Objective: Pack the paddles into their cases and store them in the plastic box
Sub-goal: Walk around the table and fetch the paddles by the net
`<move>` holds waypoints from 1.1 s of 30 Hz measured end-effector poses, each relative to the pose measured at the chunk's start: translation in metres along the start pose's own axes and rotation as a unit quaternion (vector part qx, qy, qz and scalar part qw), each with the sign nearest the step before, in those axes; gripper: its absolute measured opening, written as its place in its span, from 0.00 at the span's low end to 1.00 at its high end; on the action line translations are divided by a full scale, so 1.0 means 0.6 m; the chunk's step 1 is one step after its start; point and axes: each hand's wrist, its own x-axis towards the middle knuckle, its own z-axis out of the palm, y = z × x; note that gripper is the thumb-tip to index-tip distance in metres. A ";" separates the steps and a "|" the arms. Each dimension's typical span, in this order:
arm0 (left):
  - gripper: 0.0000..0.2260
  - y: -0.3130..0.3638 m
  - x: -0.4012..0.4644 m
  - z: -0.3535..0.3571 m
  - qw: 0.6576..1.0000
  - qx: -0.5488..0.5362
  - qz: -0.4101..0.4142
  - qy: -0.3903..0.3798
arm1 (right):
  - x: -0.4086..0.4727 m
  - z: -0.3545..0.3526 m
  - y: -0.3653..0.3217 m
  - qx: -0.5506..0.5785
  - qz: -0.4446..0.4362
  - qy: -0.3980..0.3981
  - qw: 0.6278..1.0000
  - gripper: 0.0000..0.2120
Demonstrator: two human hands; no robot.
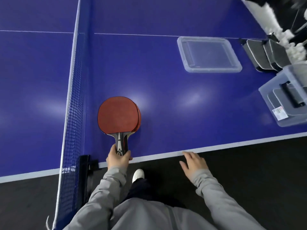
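A blue table [166,90] fills the view, its net [73,100] running along the left and its pale near edge [216,146] crossing in front of the person. A clear plastic box [285,95] sits at the far right corner with dark cases already inside, its clear lid [209,54] lying flat farther back and more grey cases [264,53] lined up just beyond. Near the net, two red paddles [118,113] lie stacked, blades on the table, handles pointing to the edge. The left hand [118,157] curls round both handles; the right hand [193,165] hovers with fingers spread just off the table edge, holding nothing. The step appears to be lifting the pair to carry them to the cases, well apart on the right. A firm grip on both handles together should keep the blades from sliding apart. The net post [84,165] stands close on the left, so the open stretch of table to the right looks the better path.
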 end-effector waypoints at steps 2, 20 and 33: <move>0.07 0.008 0.024 -0.005 1.000 0.005 -0.006 0.008 | 0.026 -0.022 -0.013 0.002 -0.011 0.015 1.000 0.23; 0.11 0.025 0.127 -0.045 0.988 0.140 -0.012 0.070 | 0.153 -0.079 -0.091 -0.044 -0.086 -0.025 0.995 0.24; 0.17 0.015 0.127 -0.046 0.971 0.233 -0.008 0.061 | 0.171 -0.073 -0.094 -0.038 -0.112 -0.039 0.992 0.25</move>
